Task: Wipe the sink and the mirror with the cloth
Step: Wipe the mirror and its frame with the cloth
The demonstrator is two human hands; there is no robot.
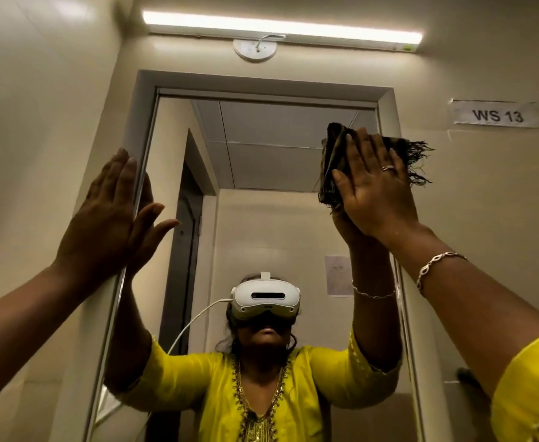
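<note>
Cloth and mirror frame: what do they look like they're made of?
The cloth looks like dark woven fabric, soft and matte: it folds in layers and has loose frayed threads along its right edge. The mirror frame looks painted, pale and smooth with a slight sheen; whether wood or metal lies beneath cannot be told. The mirror is glass, by its clear reflection.

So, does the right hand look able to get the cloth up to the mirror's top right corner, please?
Probably yes. The right hand presses the cloth flat on the mirror just below that corner, with bare glass between. The left hand rests flat on the left frame, out of the way.
</note>
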